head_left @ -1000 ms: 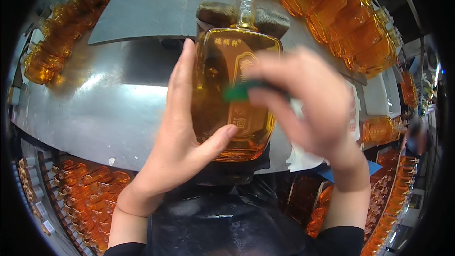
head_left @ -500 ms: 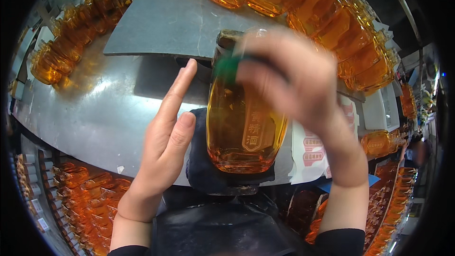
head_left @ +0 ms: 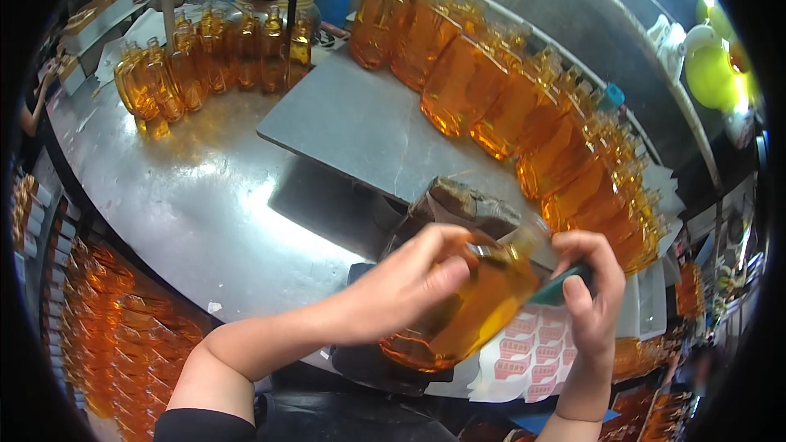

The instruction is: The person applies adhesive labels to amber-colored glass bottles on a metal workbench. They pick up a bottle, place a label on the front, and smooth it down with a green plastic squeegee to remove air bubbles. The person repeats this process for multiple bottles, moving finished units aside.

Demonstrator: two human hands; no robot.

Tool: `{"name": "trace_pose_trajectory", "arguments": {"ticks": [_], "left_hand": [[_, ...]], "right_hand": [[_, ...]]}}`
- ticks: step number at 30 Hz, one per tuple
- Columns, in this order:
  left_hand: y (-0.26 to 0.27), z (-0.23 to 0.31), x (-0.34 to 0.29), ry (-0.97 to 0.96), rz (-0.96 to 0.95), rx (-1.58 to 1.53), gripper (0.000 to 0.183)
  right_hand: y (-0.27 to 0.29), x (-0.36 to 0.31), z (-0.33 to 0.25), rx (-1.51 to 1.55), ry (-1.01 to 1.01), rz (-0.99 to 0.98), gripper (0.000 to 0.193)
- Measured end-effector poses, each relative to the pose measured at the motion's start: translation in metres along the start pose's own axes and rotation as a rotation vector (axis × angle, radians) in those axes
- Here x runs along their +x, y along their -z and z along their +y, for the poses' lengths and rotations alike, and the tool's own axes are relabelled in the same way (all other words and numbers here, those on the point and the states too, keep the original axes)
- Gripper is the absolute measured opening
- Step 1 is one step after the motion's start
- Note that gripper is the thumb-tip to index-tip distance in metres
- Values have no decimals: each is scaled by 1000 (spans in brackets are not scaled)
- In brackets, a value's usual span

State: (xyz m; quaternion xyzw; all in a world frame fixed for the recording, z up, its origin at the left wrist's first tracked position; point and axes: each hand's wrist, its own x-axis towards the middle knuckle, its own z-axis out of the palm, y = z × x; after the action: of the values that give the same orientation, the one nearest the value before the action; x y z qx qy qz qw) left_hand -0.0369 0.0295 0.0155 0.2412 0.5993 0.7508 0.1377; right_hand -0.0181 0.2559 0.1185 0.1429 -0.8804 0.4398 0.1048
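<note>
Where half a second ago you held the amber glass bottle (head_left: 471, 311) upright before you, it now lies tilted, neck up toward the right, low over the near edge of the steel surface (head_left: 188, 205). Your left hand (head_left: 409, 278) clasps its upper body from above; your right hand (head_left: 585, 295) pinches a small green tool (head_left: 565, 288) against its neck. So you have turned it for work on another face. Its glass is smooth, flat-sided and full of golden liquid; beneath it lies a white sheet of red labels (head_left: 532, 352), and matching bottles (head_left: 524, 115) stand crowded along the far rim.
</note>
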Motion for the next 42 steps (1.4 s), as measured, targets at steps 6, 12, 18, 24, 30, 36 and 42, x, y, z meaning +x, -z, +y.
{"name": "trace_pose_trajectory", "arguments": {"ticks": [6,12,18,24,30,36,42], "left_hand": [[17,19,-41,-169,-102,125,61],[95,8,-83,-277,150,180,62],[263,-23,-70,-248,932,600,43],[336,-46,78,-202,910,894,64],[345,-48,163,201,1009,1163,64],[359,-63,113,-31,1114,1019,51],[323,-46,-58,-123,956,679,46]], "right_hand": [[-27,20,-57,-133,28,-251,32],[-31,88,-83,-195,130,-39,10],[-63,231,-74,-307,451,79,26],[-112,317,-12,-586,368,151,29],[-106,323,-7,-561,352,53,44],[-73,185,-31,-450,260,66,32],[13,12,20,-282,-170,190,24]]}}
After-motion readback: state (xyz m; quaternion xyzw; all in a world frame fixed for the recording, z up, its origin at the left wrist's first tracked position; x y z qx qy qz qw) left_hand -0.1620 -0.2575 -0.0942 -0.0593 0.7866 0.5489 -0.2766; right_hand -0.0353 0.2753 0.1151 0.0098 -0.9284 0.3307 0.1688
